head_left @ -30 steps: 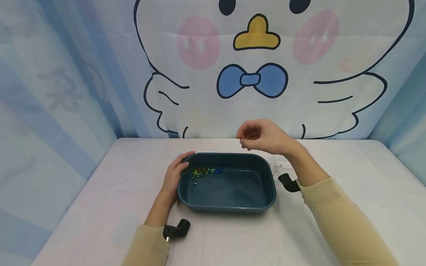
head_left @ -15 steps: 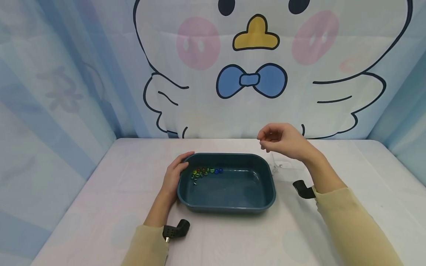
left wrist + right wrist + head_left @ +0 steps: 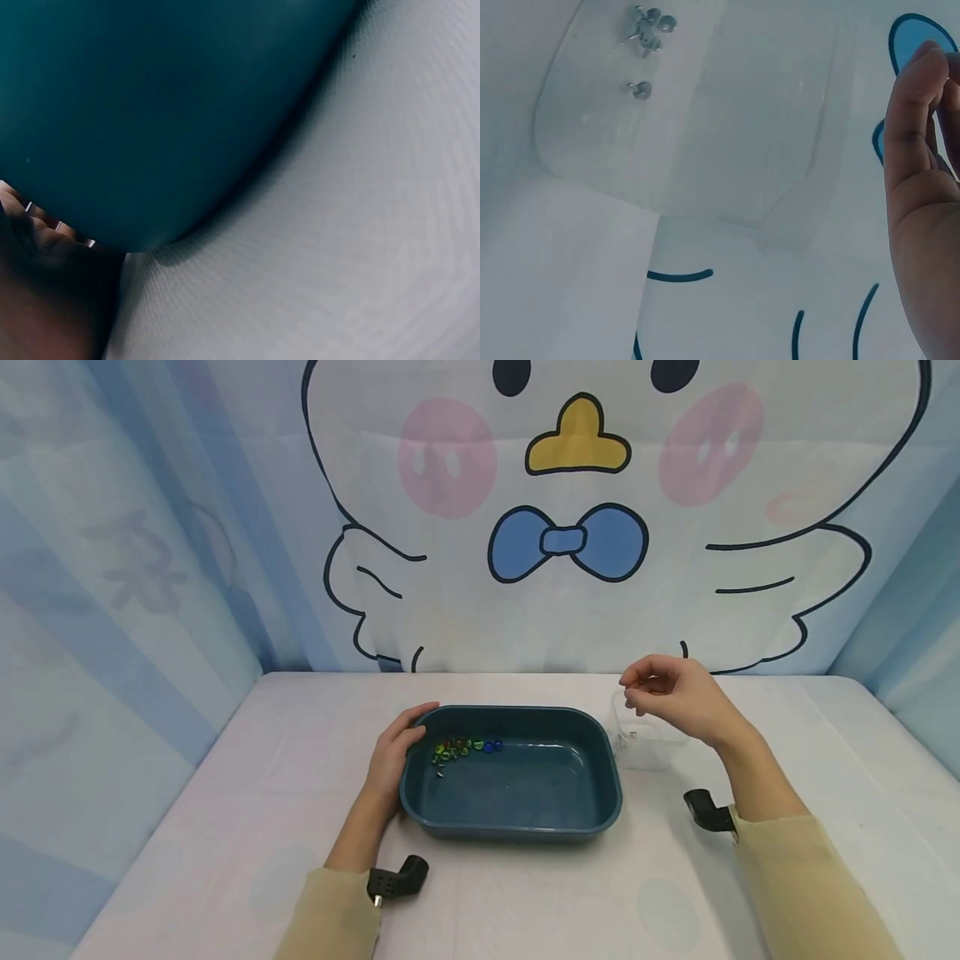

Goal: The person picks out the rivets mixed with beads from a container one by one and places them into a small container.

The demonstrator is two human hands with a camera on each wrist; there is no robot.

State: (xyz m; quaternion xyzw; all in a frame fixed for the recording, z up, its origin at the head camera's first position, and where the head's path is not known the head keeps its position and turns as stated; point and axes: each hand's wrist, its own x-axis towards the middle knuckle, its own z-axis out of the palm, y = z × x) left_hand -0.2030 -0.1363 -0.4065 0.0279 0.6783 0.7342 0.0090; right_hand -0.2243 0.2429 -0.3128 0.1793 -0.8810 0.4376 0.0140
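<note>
A dark teal basin point(image 3: 517, 828) stands mid-table, with several coloured glass beads point(image 3: 465, 746) and a few tiny grey bits in its far left corner. My left hand point(image 3: 396, 752) grips the basin's left rim, fingers curled over the far corner; in the left wrist view the basin wall point(image 3: 150, 112) fills the frame above my fingers point(image 3: 45, 225). My right hand point(image 3: 660, 692) hovers over a clear plastic container point(image 3: 647, 750) just right of the basin, fingertips pinched together with nothing visible between them. The container point(image 3: 682, 112) holds several small metal pieces point(image 3: 646, 26), and my curled fingers point(image 3: 915, 135) show at the right.
The table point(image 3: 225, 827) has a pale cloth. A cartoon bird backdrop point(image 3: 577, 527) rises behind it, and blue curtains close in both sides. Black wrist mounts sit on my left sleeve point(image 3: 397, 877) and right sleeve point(image 3: 708, 810).
My right hand has moved right and slightly down, from above the basin's far edge to over the clear container. The left hand and basin have stayed put.
</note>
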